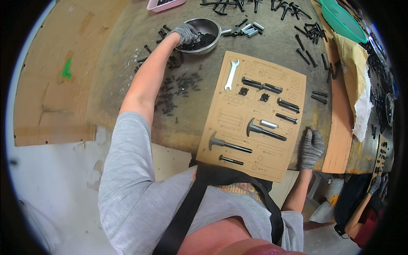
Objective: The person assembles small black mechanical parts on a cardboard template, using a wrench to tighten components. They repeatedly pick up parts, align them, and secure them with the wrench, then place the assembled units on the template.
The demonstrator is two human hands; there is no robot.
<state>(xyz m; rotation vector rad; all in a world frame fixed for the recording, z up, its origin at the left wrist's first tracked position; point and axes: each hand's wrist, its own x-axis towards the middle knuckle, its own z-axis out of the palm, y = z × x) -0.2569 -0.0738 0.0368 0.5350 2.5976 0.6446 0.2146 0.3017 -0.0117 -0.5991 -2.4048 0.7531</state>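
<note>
My left hand (185, 33), in a grey glove, reaches into a round metal bowl (212, 26) of small black parts at the far side of the bench; its fingers are curled among the parts and I cannot tell whether it grips any. My right hand (312, 148), also gloved, lies flat on the bench edge just right of a tan cardboard sheet (238, 114). The sheet has printed outlines and carries a silver wrench (231, 74), black bolts (261, 85), two black hammer-shaped pieces (263, 131) and a short silver sleeve (268, 124).
Loose black screws (178, 87) lie scattered left of the sheet. Silver sleeves (250, 29) and black bolts (307, 42) lie farther back. A pink tray (165, 4) and a green basin (342, 19) stand at the back. Another person's gloved hand (378, 183) shows at the lower right.
</note>
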